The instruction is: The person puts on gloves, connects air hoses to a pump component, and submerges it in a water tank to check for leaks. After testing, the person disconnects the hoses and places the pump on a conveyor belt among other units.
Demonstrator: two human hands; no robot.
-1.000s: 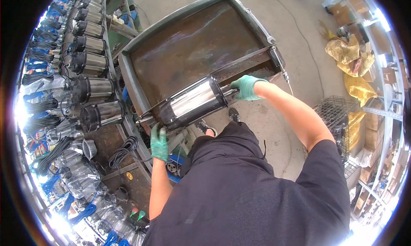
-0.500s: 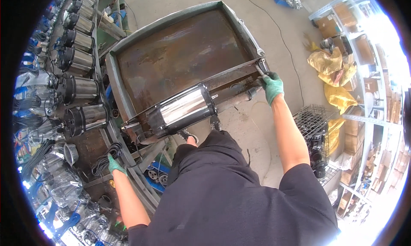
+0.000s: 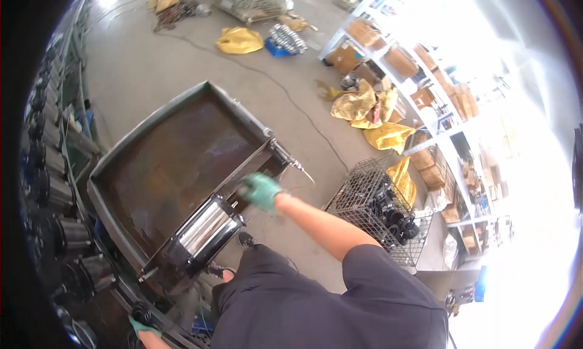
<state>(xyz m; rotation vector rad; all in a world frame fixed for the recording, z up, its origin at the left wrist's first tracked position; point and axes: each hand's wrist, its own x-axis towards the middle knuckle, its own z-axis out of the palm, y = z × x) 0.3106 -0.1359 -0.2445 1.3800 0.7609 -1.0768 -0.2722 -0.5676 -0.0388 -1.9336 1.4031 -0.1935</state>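
A motor-like unit with a shiny steel cylinder and black end caps lies along the near edge of a metal tray. My right hand, in a green glove, is over the unit's right end, close to a small metal fitting on that end. Motion smears its fingers, so what they hold, if anything, is unclear. Low at the left, my left hand, gloved too, is closed on a coil of black cable, partly cut off by shadow and the picture's dark rim.
Similar steel units line a rack on the left. On the right, a wire cage holds black parts, with yellow sacks and blue-white shelving behind. A thin hose end sticks out at the tray's right corner. A cable crosses the floor.
My view has swung to the right. My right hand has left the dark bar at the tray's right end and come in towards the unit. The left hand stays at the cable coil.
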